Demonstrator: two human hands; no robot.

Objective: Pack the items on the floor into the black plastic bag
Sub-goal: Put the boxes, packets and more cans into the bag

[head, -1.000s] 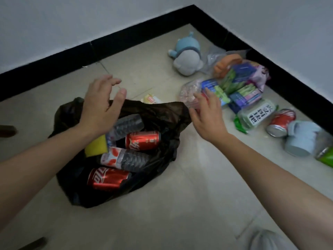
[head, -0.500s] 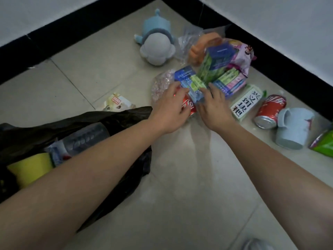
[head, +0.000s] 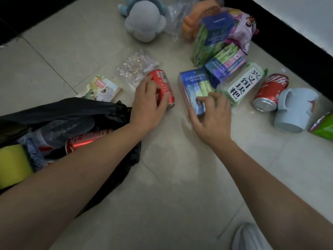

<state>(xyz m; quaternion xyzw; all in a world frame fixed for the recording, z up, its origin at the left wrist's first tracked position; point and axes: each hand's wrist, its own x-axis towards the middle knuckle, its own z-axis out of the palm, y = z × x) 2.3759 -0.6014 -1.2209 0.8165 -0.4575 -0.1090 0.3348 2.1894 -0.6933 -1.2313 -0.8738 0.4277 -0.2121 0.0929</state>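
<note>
Head view: the left hand (head: 149, 103) has its grip closed around a red can (head: 164, 82) lying on the floor (head: 180, 168), just beside the mouth of the black plastic bag (head: 72, 109). The right hand (head: 210, 114) has its grip closed on a blue tissue pack (head: 193, 85), also on the floor. The bag lies open at left, holding a bottle (head: 63, 129), a second can (head: 86, 139) and a yellow sponge (head: 12, 165).

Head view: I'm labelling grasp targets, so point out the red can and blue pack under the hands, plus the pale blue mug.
red can (head: 162, 77), head view, label by the barcode.
blue pack (head: 192, 83), head view, top face.
pale blue mug (head: 301, 109), head view, side wall.
</note>
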